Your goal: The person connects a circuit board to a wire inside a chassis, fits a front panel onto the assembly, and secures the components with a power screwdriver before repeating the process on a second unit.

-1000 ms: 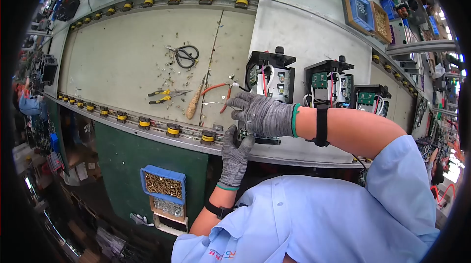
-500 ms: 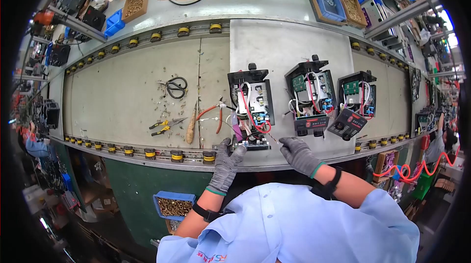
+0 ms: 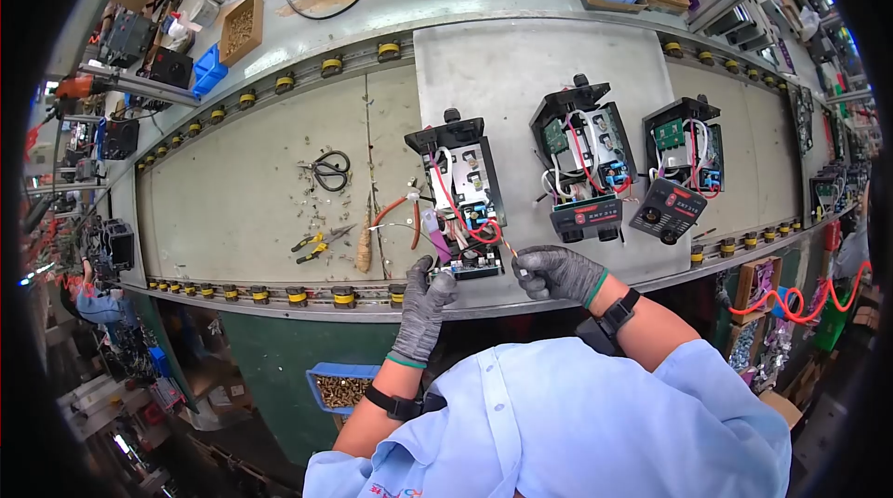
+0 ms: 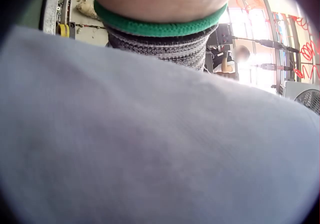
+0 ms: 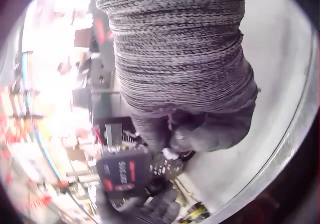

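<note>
A welding-machine-like unit (image 3: 470, 182) with its cover off lies nearest to me, its red and white wires and circuit parts showing. My gloved left hand (image 3: 423, 312) grips the left end of its front panel (image 3: 479, 269), fingers behind and thumb toward me. In the right wrist view the labelled face of that panel (image 5: 125, 174) shows, with the left hand (image 5: 145, 209) at its edge. My gloved right hand (image 3: 561, 277) pinches a thin twisted wire (image 3: 509, 245) coming from the unit; a small white end (image 5: 170, 154) shows at the fingertips. A sleeve covers most of the left wrist view.
Two similar units (image 3: 584, 159) (image 3: 684, 154) stand to the right. Left lie orange-handled pliers (image 3: 395, 208), a tool with a wrapped handle (image 3: 364, 247), yellow-handled pliers (image 3: 321, 243) and black scissors (image 3: 330, 171) among scraps. Roller rails (image 3: 344, 297) edge the bench. A blue screw bin (image 3: 339, 387) stands below.
My right hand first reached across the unit, then drew back to the right, and now pinches the wire beside the panel. The left hand has stayed at the panel's left end.
</note>
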A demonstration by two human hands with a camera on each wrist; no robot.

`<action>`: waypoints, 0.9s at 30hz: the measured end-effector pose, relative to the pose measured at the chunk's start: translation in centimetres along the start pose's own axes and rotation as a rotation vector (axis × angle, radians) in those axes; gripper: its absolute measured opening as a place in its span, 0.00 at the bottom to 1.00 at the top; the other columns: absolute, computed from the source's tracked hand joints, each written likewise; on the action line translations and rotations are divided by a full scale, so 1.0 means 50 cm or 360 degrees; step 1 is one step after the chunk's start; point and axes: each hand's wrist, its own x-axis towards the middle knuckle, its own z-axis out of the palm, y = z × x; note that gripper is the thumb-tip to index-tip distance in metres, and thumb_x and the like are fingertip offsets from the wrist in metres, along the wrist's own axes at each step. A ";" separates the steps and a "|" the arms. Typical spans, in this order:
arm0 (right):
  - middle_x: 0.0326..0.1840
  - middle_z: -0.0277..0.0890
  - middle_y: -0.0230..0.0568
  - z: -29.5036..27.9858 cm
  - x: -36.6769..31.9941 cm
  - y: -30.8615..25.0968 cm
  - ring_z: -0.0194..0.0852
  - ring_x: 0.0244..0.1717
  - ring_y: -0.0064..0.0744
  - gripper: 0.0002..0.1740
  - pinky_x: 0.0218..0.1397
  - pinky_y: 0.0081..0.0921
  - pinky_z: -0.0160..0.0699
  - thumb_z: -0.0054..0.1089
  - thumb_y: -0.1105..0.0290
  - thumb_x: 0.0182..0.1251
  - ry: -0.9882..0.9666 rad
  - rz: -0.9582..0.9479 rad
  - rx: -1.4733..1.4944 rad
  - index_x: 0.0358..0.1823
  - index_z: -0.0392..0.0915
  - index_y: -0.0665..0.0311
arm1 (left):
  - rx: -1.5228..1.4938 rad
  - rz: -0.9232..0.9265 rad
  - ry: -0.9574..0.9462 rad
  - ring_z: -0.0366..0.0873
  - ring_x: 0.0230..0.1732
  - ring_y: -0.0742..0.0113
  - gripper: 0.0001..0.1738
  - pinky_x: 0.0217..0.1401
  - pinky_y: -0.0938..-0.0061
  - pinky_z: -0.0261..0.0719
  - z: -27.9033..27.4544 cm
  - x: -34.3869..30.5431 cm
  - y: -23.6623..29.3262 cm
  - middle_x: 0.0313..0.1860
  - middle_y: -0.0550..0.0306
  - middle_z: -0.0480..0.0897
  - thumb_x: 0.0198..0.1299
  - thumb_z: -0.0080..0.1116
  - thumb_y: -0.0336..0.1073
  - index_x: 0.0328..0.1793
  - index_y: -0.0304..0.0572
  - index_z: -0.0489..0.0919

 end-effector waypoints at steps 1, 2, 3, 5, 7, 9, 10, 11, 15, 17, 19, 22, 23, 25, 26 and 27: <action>0.26 0.59 0.24 0.008 0.006 0.002 0.56 0.24 0.19 0.15 0.25 0.21 0.59 0.68 0.56 0.69 0.0035 -0.0097 -0.0046 0.38 0.73 0.57 | 0.0010 -0.0002 0.0001 0.81 0.54 0.61 0.49 0.52 0.67 0.87 0.003 -0.002 0.003 0.61 0.47 0.75 0.63 0.67 0.60 0.78 0.34 0.60; 0.26 0.59 0.24 0.010 0.016 0.001 0.56 0.24 0.19 0.15 0.25 0.21 0.59 0.68 0.56 0.69 0.0028 -0.0101 -0.0037 0.38 0.73 0.57 | -0.0004 0.0020 -0.0002 0.81 0.53 0.60 0.49 0.52 0.67 0.86 0.006 -0.007 0.008 0.60 0.48 0.75 0.63 0.67 0.60 0.78 0.35 0.61; 0.26 0.60 0.24 0.009 0.025 0.001 0.57 0.24 0.20 0.15 0.26 0.21 0.59 0.68 0.56 0.68 0.0018 -0.0139 -0.0032 0.39 0.74 0.57 | -0.0017 0.0039 -0.0005 0.81 0.53 0.60 0.49 0.53 0.66 0.86 0.009 -0.011 0.013 0.60 0.48 0.75 0.63 0.67 0.61 0.78 0.35 0.61; 0.25 0.63 0.26 0.030 0.034 -0.004 0.59 0.24 0.21 0.16 0.26 0.23 0.62 0.69 0.55 0.67 0.0146 -0.0231 -0.0106 0.41 0.76 0.58 | -0.0026 0.0029 0.0000 0.81 0.53 0.60 0.49 0.53 0.65 0.86 0.012 -0.017 0.019 0.60 0.48 0.75 0.63 0.66 0.61 0.78 0.36 0.61; 0.25 0.64 0.27 0.030 0.039 -0.006 0.60 0.23 0.21 0.16 0.26 0.23 0.63 0.69 0.54 0.67 0.0184 -0.0273 -0.0145 0.41 0.76 0.58 | -0.0038 0.0010 0.0003 0.81 0.52 0.61 0.48 0.54 0.64 0.86 0.011 -0.018 0.015 0.60 0.48 0.76 0.64 0.66 0.61 0.78 0.36 0.61; 0.25 0.66 0.28 0.027 0.046 -0.004 0.60 0.21 0.21 0.17 0.25 0.22 0.63 0.69 0.53 0.67 0.0216 -0.0354 -0.0144 0.42 0.77 0.58 | -0.0026 0.0025 0.0009 0.82 0.52 0.60 0.48 0.53 0.64 0.86 0.008 -0.015 0.006 0.60 0.49 0.76 0.63 0.66 0.62 0.78 0.37 0.61; 0.25 0.66 0.28 0.026 0.051 -0.004 0.60 0.21 0.21 0.17 0.25 0.22 0.63 0.69 0.53 0.67 0.0214 -0.0352 -0.0134 0.42 0.77 0.58 | -0.0018 0.0018 0.0010 0.82 0.52 0.60 0.48 0.53 0.64 0.86 0.010 -0.015 0.005 0.60 0.49 0.76 0.63 0.66 0.62 0.78 0.37 0.61; 0.25 0.65 0.27 0.026 0.055 -0.004 0.60 0.21 0.20 0.18 0.24 0.22 0.62 0.69 0.53 0.67 0.0211 -0.0343 -0.0027 0.42 0.77 0.58 | -0.0046 0.0019 0.0007 0.82 0.52 0.60 0.48 0.53 0.64 0.86 0.011 -0.015 0.004 0.60 0.49 0.77 0.63 0.66 0.61 0.78 0.37 0.61; 0.25 0.63 0.25 0.046 0.027 -0.019 0.56 0.20 0.16 0.13 0.21 0.19 0.57 0.65 0.57 0.72 0.0199 -0.0220 0.0095 0.42 0.77 0.58 | -0.0121 -0.0017 0.0001 0.81 0.50 0.63 0.47 0.50 0.68 0.86 0.010 -0.012 0.007 0.61 0.47 0.73 0.65 0.67 0.57 0.78 0.34 0.61; 0.25 0.63 0.24 0.042 0.015 -0.016 0.55 0.20 0.15 0.11 0.21 0.19 0.56 0.64 0.59 0.73 0.0223 -0.0169 0.0049 0.43 0.77 0.59 | -0.0110 -0.0013 -0.0002 0.81 0.51 0.63 0.47 0.50 0.68 0.86 0.010 -0.013 0.011 0.61 0.47 0.73 0.65 0.67 0.57 0.78 0.34 0.61; 0.28 0.66 0.25 0.025 0.009 -0.005 0.61 0.22 0.16 0.10 0.21 0.17 0.61 0.63 0.63 0.74 0.0229 -0.0098 0.0148 0.47 0.79 0.61 | -0.0103 -0.0010 -0.0003 0.81 0.51 0.62 0.47 0.50 0.68 0.86 0.010 -0.014 0.012 0.61 0.47 0.73 0.65 0.67 0.58 0.78 0.34 0.61; 0.32 0.74 0.30 0.026 0.004 -0.001 0.71 0.28 0.18 0.13 0.24 0.17 0.70 0.64 0.64 0.74 0.0323 -0.0144 0.0241 0.53 0.79 0.64 | -0.0077 0.0000 -0.0010 0.83 0.51 0.60 0.48 0.51 0.64 0.87 0.007 -0.012 0.008 0.59 0.50 0.78 0.64 0.67 0.59 0.77 0.35 0.62; 0.32 0.74 0.30 0.022 0.003 -0.002 0.71 0.28 0.18 0.13 0.24 0.17 0.70 0.64 0.64 0.74 0.0321 -0.0144 0.0241 0.53 0.79 0.64 | -0.0070 -0.0003 -0.0013 0.83 0.51 0.60 0.48 0.51 0.64 0.87 0.005 -0.011 0.007 0.60 0.50 0.78 0.63 0.67 0.59 0.77 0.35 0.62; 0.40 0.80 0.35 0.006 0.004 -0.003 0.79 0.37 0.23 0.16 0.30 0.16 0.78 0.65 0.65 0.73 0.0133 -0.0193 0.0259 0.56 0.79 0.65 | -0.0046 -0.0012 -0.0021 0.83 0.54 0.59 0.48 0.52 0.63 0.87 0.001 -0.010 0.009 0.62 0.49 0.76 0.63 0.68 0.59 0.78 0.36 0.61; 0.43 0.80 0.35 -0.002 0.009 -0.004 0.79 0.37 0.23 0.18 0.30 0.18 0.78 0.65 0.63 0.73 0.0058 -0.0197 0.0247 0.58 0.79 0.65 | -0.0030 -0.0018 -0.0030 0.82 0.56 0.59 0.49 0.52 0.63 0.87 0.001 -0.011 0.014 0.64 0.48 0.75 0.63 0.68 0.60 0.78 0.36 0.61; 0.43 0.80 0.35 -0.003 0.011 -0.003 0.79 0.37 0.23 0.18 0.30 0.18 0.78 0.65 0.63 0.73 0.0058 -0.0196 0.0247 0.58 0.79 0.65 | -0.0030 -0.0019 -0.0030 0.82 0.56 0.59 0.49 0.52 0.63 0.87 -0.001 -0.010 0.014 0.64 0.48 0.75 0.63 0.68 0.60 0.78 0.36 0.61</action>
